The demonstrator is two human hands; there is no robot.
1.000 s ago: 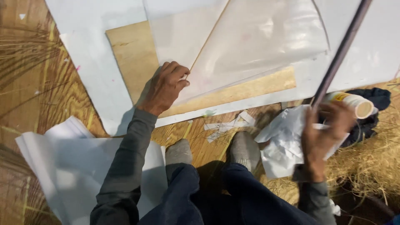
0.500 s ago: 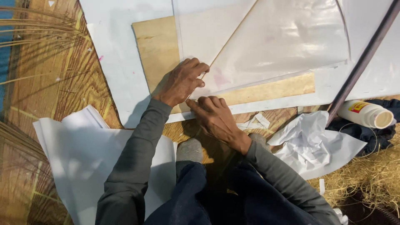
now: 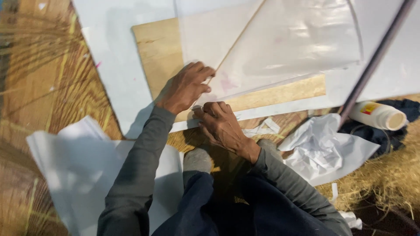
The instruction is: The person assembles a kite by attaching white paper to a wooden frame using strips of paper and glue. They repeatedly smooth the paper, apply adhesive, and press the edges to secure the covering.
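We find the translucent sheet (image 3: 280,48) spread over the wooden board (image 3: 157,57) — its lower corner lies under the left hand (image 3: 186,87), fingers flat, pinning it. The right hand (image 3: 221,124), fingers curled, pinches that edge just beside.
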